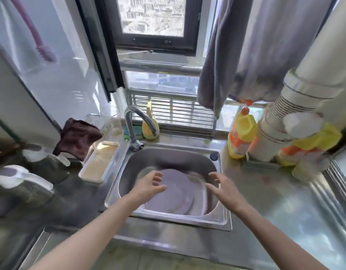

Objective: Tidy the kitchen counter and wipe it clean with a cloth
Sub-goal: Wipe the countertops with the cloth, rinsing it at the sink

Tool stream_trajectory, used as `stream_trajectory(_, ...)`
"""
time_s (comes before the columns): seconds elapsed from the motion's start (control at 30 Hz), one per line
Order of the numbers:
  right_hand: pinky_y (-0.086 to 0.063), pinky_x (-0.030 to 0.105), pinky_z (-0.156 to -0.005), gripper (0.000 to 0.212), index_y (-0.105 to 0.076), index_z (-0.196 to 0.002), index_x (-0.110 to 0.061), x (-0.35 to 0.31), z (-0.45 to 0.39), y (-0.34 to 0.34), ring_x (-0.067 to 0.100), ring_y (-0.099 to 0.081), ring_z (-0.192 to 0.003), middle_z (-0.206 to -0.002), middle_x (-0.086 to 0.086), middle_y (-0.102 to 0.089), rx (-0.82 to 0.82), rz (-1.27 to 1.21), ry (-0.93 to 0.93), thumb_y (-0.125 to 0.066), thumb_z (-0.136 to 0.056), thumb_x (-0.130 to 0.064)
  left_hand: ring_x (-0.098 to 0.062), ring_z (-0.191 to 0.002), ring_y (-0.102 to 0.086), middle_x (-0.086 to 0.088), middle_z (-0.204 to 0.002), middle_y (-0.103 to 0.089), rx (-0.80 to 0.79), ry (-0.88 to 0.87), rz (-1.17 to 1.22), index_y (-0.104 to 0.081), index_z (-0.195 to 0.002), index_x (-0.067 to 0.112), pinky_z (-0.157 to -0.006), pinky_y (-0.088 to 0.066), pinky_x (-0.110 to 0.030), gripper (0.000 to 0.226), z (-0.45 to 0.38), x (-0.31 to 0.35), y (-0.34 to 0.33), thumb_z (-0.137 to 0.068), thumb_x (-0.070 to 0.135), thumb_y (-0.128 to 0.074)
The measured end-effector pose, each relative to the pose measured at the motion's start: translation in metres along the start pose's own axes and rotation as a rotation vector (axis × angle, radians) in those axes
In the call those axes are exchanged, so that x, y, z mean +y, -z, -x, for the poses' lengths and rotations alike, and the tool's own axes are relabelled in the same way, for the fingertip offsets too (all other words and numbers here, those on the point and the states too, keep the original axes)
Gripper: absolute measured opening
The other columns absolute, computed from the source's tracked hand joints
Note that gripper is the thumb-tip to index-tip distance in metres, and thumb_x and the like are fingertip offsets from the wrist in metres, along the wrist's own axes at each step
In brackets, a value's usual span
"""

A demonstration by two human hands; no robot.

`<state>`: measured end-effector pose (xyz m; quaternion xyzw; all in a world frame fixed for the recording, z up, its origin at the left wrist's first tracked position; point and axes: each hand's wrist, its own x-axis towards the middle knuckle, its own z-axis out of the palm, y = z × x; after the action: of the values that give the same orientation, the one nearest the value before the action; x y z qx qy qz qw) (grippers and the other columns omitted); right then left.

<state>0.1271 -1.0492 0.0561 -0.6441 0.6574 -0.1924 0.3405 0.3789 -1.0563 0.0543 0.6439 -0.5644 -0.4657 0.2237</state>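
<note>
Both hands are held out over the sink (217, 221), which serves here as the landmark. The left hand (148, 187) hovers above the left half of the basin with its fingers loosely curled and its thumb apart, holding nothing. The right hand (224, 189) hovers above the right half, fingers spread and nearly straight, also holding nothing. A pale plate (176, 193) lies in the bottom of the sink below the hands, blurred. The tap (138, 125) stands at the sink's back left corner. A dark red cloth (78, 138) hangs left of the sink, beyond a cream tray (99, 162) that sits just beside the sink's left rim. Right of the sink, a yellow bottle (241, 136) stands on the steel counter (285, 211). A grey towel (246, 45) hangs above the sink's back right.
</note>
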Motion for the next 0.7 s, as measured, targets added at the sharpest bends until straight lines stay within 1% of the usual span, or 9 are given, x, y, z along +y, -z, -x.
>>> stream_trajectory(0.07,-0.036,0.019,-0.087,0.039,-0.054,-0.122,-0.009,0.012,-0.011,-0.002,0.016,-0.052,-0.104,-0.119,0.006,-0.057,-0.002,-0.006,-0.021,-0.064,-0.087,-0.019,-0.019,-0.095,-0.055,-0.006,-0.107,-0.054,-0.012,0.027,0.000,-0.048,-0.108,0.016,-0.081,-0.044,-0.025,0.034,-0.014,0.000,-0.004,-0.081,0.014,-0.068)
stream_trajectory(0.2,-0.037,0.026,-0.097,0.039,-0.053,-0.124,-0.009,0.021,-0.034,-0.010,0.021,-0.052,-0.114,-0.124,0.007,-0.057,-0.015,-0.015,-0.036,-0.063,-0.087,-0.019,-0.019,-0.097,-0.054,-0.007,-0.111,-0.052,-0.050,0.045,-0.054,-0.046,-0.122,0.008,-0.081,-0.041,-0.023,0.045,-0.040,0.000,-0.001,-0.083,0.015,-0.066)
stream_trajectory(0.3,-0.038,0.029,-0.099,0.040,-0.052,-0.125,-0.009,0.018,-0.047,-0.016,0.022,-0.052,-0.116,-0.126,0.008,-0.056,-0.011,-0.039,-0.064,-0.062,-0.087,-0.018,-0.018,-0.096,-0.053,-0.008,-0.111,-0.051,-0.052,0.046,-0.081,-0.047,-0.122,0.006,-0.079,-0.041,-0.022,0.044,-0.059,-0.001,0.009,-0.083,0.014,-0.065)
stream_trajectory(0.4,-0.038,0.029,-0.100,0.043,-0.050,-0.127,-0.010,0.012,-0.060,-0.023,0.021,-0.052,-0.117,-0.129,0.007,-0.054,-0.033,-0.050,-0.086,-0.062,-0.087,-0.019,-0.017,-0.097,-0.055,-0.006,-0.111,-0.054,-0.043,0.028,-0.124,-0.050,-0.120,0.010,-0.079,-0.042,-0.022,0.041,-0.074,0.001,0.016,-0.083,0.016,-0.066)
stream_trajectory(0.47,-0.038,0.026,-0.098,0.043,-0.050,-0.127,-0.012,-0.001,-0.071,-0.027,0.019,-0.051,-0.116,-0.127,0.005,-0.054,-0.062,-0.039,-0.047,-0.063,-0.087,-0.019,-0.017,-0.096,-0.057,-0.006,-0.109,-0.058,0.040,0.004,-0.127,-0.053,-0.116,0.011,-0.082,-0.046,-0.025,0.038,-0.079,0.003,0.029,-0.082,0.019,-0.067)
stream_trajectory(0.53,-0.037,0.022,-0.096,0.044,-0.050,-0.127,-0.013,-0.021,-0.087,-0.034,0.018,-0.051,-0.116,-0.125,0.002,-0.053,-0.093,-0.039,0.025,-0.064,-0.086,-0.019,-0.016,-0.093,-0.058,-0.005,-0.105,-0.059,0.166,-0.024,-0.105,-0.055,-0.113,0.010,-0.084,-0.047,-0.026,0.035,-0.083,0.004,0.052,-0.082,0.021,-0.067)
stream_trajectory(0.63,-0.035,0.015,-0.089,0.042,-0.051,-0.127,-0.014,-0.062,-0.113,-0.051,0.016,-0.053,-0.113,-0.124,0.000,-0.053,-0.154,-0.059,0.118,-0.063,-0.087,-0.018,-0.017,-0.088,-0.057,-0.006,-0.101,-0.060,0.341,-0.025,-0.086,-0.058,-0.111,0.007,-0.083,-0.048,-0.028,0.031,-0.084,-0.003,0.099,-0.083,0.019,-0.066)
stream_trajectory(0.7,-0.034,0.013,-0.084,0.040,-0.051,-0.127,-0.015,-0.090,-0.126,-0.067,0.014,-0.053,-0.111,-0.121,-0.002,-0.054,-0.203,-0.075,0.175,-0.062,-0.088,-0.020,-0.017,-0.084,-0.058,-0.009,-0.102,-0.062,0.421,-0.023,-0.098,-0.059,-0.107,0.005,-0.084,-0.050,-0.030,0.030,-0.084,-0.011,0.128,-0.082,0.018,-0.067)
